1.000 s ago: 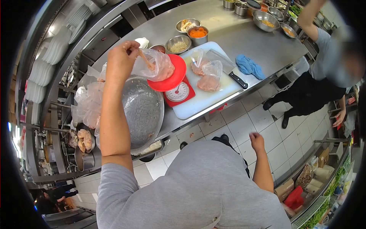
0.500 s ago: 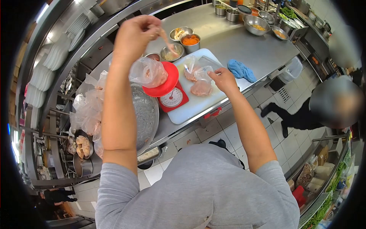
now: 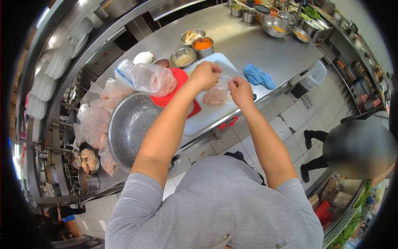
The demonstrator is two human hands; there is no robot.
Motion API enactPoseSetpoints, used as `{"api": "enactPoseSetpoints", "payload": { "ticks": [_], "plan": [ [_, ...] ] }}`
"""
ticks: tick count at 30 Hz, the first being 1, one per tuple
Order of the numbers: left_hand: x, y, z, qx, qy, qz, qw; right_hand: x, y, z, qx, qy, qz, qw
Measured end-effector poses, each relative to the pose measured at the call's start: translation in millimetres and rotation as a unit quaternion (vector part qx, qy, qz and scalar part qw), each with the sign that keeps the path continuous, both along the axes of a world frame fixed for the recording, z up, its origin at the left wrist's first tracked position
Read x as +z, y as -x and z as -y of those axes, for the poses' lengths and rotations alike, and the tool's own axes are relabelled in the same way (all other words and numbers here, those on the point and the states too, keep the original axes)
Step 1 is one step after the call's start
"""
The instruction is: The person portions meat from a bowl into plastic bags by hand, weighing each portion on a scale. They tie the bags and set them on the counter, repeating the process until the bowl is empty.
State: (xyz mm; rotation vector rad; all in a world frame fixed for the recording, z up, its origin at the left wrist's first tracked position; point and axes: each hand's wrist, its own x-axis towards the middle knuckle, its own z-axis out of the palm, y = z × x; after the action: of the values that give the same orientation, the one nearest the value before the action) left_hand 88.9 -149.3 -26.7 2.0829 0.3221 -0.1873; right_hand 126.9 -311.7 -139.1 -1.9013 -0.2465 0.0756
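On the white cutting board (image 3: 197,120), a clear plastic bag of pale pink raw meat (image 3: 214,96) is lying with its full, rounded end toward the person's body and its loose, gathered film reaching away, slanting slightly rightward, up into the gap between the two hands. Its long axis is therefore running roughly away from the body, with the slack end at the fingers and the meat below them, on the near side of both hands. The right hand (image 3: 241,92) is coming in from the right with thumb and fingers bent together, and its tips are apparently pinching the film at the upper right edge of the bag. The left hand (image 3: 204,76) is hovering over the board from the left, its fingers curling toward the thumb just beside the same film; whether they are closing on anything cannot be told. At the loose film, the right hand is the nearer one, while the left forearm is crossing in front of the round red scale (image 3: 195,109). On the scale's red pan, left of that forearm, a second clear bag of meat (image 3: 165,81) is resting, its open film spreading leftward over the wide metal basin (image 3: 132,128), well away from the fingertips.
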Motion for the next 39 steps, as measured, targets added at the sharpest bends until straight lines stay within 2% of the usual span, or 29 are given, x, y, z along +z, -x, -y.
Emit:
{"api": "enactPoseSetpoints", "payload": {
  "ticks": [2,3,4,6,7,8,9,10,11,12,13,14,15,16,18,19,20,22,23,25,27,29,30,32,34,36,39],
  "plan": [
    [8.6,15.5,-2.9,-0.005,-0.114,0.135,0.984,15.6,7.9,8.3,0.004,0.002,-0.001,1.0],
    [17.2,27.5,-4.2,0.011,-0.174,0.226,0.958,31.0,14.5,13.7,0.0,0.019,0.009,1.0],
    [26.7,42.5,-7.0,0.027,-0.233,0.312,0.921,38.2,19.3,16.2,-0.004,0.036,0.018,0.999],
    [41.1,72.1,-21.7,0.104,-0.401,0.436,0.799,36.2,18.8,19.2,0.013,0.034,0.046,0.998],
    [47.9,87.3,-24.4,0.107,-0.403,0.436,0.797,35.3,18.3,18.2,0.029,0.032,0.073,0.996],
    [54.1,103.8,-26.5,0.226,-0.495,0.369,0.753,34.4,20.0,13.6,0.034,0.031,0.075,0.996],
    [58.1,115.6,-32.2,0.341,-0.573,0.29,0.686,33.2,22.4,6.5,-0.02,0.071,0.255,0.964],
    [46.1,116.9,-49.4,0.351,-0.575,0.285,0.681,28.2,23.2,-4.3,-0.033,0.083,0.345,0.934],
    [22.5,114.4,-75.0,0.319,-0.519,0.251,0.752,23.3,24.7,-14.9,-0.055,0.097,0.431,0.895],
    [12.6,116.4,-97.3,0.291,-0.455,0.217,0.813,10.6,19.5,-26.2,-0.059,0.177,0.348,0.919],
    [23.9,115.4,-97.3,0.271,-0.378,0.168,0.869,-0.3,5.4,-30.9,-0.013,0.207,0.278,0.938],
    [37.0,113.1,-99.9,0.242,-0.354,0.119,0.896,-11.6,-8.7,-35.3,0.032,0.24,0.207,0.948],
    [45.7,114.9,-103.0,0.217,-0.325,0.069,0.918,-16.2,-30.0,-36.6,0.129,0.228,0.147,0.954],
    [45.1,120.5,-106.4,0.238,-0.312,0.147,0.908,15.8,-16.7,-38.1,0.128,0.231,0.2,0.943],
    [56.8,139.4,-119.3,0.277,-0.259,0.259,0.888,32.1,-10.7,-46.6,0.108,0.119,0.302,0.94],
    [55.1,153.6,-133.2,0.281,-0.342,0.347,0.827,56.5,7.3,-58.2,0.098,0.043,0.294,0.95],
    [62.7,176.0,-143.5,0.317,-0.35,0.337,0.815,69.2,17.6,-66.2,0.127,-0.027,0.265,0.955],
    [96.6,219.5,-150.0,0.357,-0.219,0.431,0.799,104.5,40.2,-85.7,0.193,-0.12,0.215,0.95],
    [110.0,244.0,-155.2,0.374,-0.224,0.427,0.792,129.3,53.7,-94.7,0.228,-0.145,0.199,0.942],
    [132.2,297.4,-164.2,0.305,-0.145,0.393,0.856,174.5,86.8,-120.5,0.276,-0.184,0.18,0.926],
    [145.7,347.7,-164.1,0.314,-0.15,0.383,0.856,208.0,121.4,-146.3,0.313,-0.219,0.164,0.909],
    [142.1,398.0,-174.2,0.332,-0.154,0.353,0.861,227.5,154.6,-177.3,0.344,-0.253,0.09,0.9],
    [138.2,422.9,-181.3,0.347,-0.154,0.333,0.863,229.5,173.6,-198.8,0.349,-0.25,0.091,0.899],
    [136.4,471.1,-187.8,0.384,-0.144,0.239,0.88,232.0,213.9,-245.4,0.361,-0.289,-0.008,0.886],
    [118.9,510.2,-201.2,0.407,-0.127,0.211,0.88,233.0,252.6,-286.9,0.448,-0.211,-0.065,0.866],
    [95.0,542.9,-215.7,0.432,-0.11,0.184,0.876,213.0,278.9,-342.3,0.536,-0.215,-0.101,0.81],
    [61.5,579.7,-240.3,0.415,-0.092,0.156,0.892,198.6,336.8,-407.3,0.566,-0.197,-0.083,0.796]
  ]
}}
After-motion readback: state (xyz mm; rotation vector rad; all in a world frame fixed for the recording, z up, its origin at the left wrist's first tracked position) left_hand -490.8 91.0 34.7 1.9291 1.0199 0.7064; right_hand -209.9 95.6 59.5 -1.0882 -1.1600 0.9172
